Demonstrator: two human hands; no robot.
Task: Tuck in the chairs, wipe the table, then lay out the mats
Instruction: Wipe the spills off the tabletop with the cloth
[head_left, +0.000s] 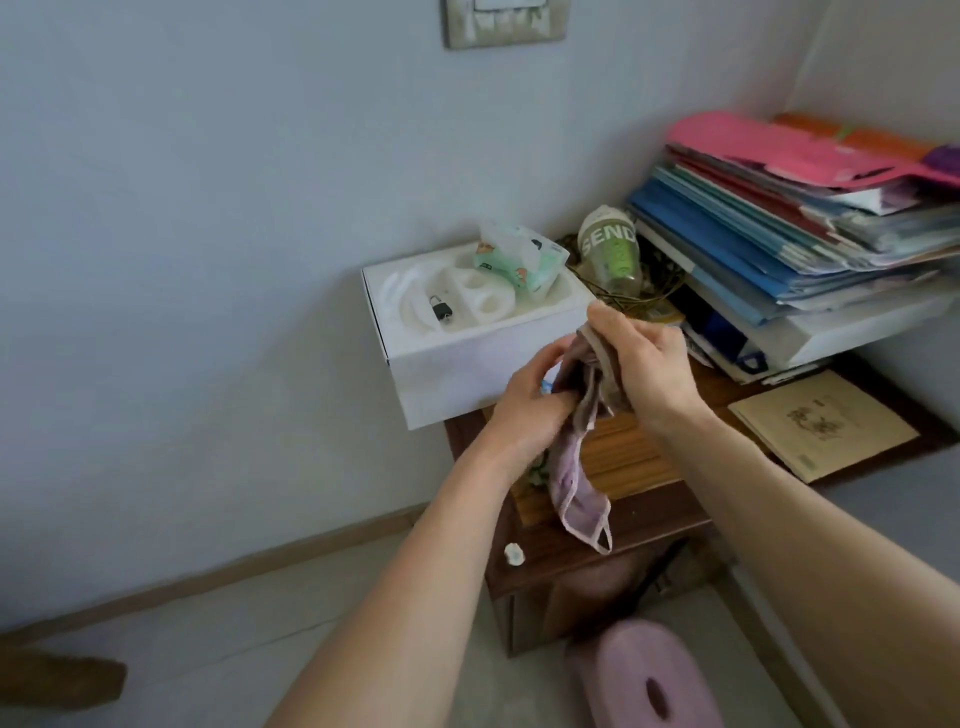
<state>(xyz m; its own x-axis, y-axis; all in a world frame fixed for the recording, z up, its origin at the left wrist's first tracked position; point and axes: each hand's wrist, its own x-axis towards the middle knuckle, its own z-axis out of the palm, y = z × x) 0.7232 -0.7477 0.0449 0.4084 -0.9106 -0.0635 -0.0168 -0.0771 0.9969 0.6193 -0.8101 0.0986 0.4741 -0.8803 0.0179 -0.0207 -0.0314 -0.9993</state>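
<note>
A pale pink cloth (576, 478) hangs between both my hands above a small wooden cabinet (597, 540). My left hand (524, 405) grips the cloth's upper part from the left, fingers curled into it. My right hand (644, 364) pinches the top edge of the cloth from the right. The cloth's lower end with a small loop dangles near the cabinet's front edge. No chairs, dining table or mats are in view.
A white box (467, 358) with a tissue pack (519, 260) and a padlock sits on the cabinet's left. A plastic cup (613, 254), a stack of folders (805, 228) and a booklet (821, 426) lie to the right. A pink stool (644, 680) stands on the floor below.
</note>
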